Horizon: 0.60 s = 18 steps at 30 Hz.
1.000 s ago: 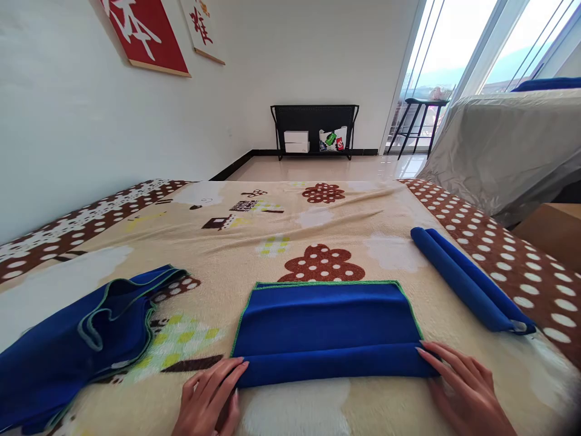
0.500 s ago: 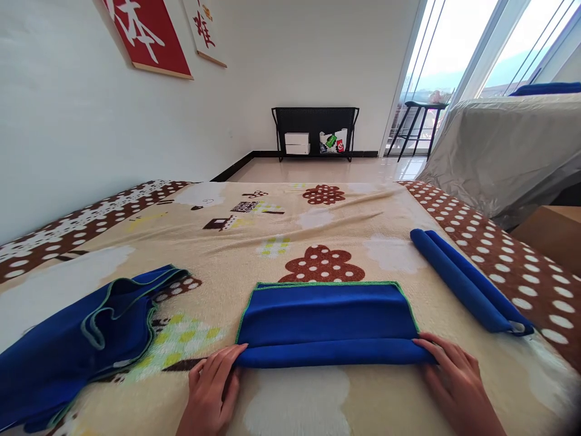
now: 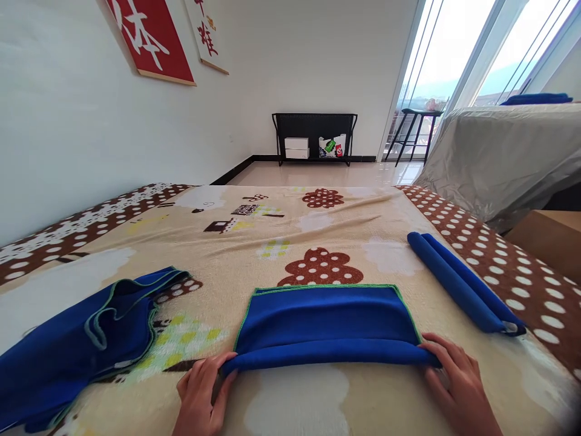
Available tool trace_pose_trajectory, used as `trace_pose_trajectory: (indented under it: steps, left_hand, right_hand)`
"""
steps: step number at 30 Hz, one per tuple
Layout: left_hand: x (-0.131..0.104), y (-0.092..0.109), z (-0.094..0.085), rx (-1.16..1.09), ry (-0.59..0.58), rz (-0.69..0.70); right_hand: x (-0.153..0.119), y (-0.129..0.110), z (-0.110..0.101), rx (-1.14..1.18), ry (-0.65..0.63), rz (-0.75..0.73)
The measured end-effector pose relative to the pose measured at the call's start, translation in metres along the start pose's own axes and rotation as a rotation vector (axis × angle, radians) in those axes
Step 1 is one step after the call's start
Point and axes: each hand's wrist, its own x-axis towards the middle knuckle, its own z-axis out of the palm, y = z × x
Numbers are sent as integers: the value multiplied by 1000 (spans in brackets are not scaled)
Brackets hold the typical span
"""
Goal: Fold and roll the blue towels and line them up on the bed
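Note:
A blue cloth (image 3: 324,318) with green stitched edges lies in front of me, its near side rolled into a tube and its far part flat. My left hand (image 3: 204,390) pinches the left end of the roll between thumb and fingers. At the opposite end, my right hand (image 3: 456,381) has its fingers closed over the roll, the thumb underneath. Off to the left is a loose, crumpled heap of blue cloth (image 3: 59,342) with green edging. On the right rests a pair of rolled blue cloths (image 3: 463,284), side by side and slanting.
Everything lies on a cream patterned blanket (image 3: 218,242) with brown polka-dot borders. Beyond it stands a black rack (image 3: 315,130) against the wall. To the right are a sheet-covered piece of furniture (image 3: 508,139), a cardboard box (image 3: 549,239) and a dark stool (image 3: 417,130).
My left hand has shifted a little left, with the roll's left end drawn out with it. My right hand has barely moved. The view has tilted slightly.

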Motion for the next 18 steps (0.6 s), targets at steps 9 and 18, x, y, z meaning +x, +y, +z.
trace_pose_trajectory:
  steps: [9, 18]
  left_hand:
    - [-8, 3, 3, 89, 70, 5]
    - [0, 45, 9, 103, 230, 217]
  right_hand:
    - [-2, -2, 2, 24, -34, 50]
    - [-3, -29, 5, -68, 92, -68]
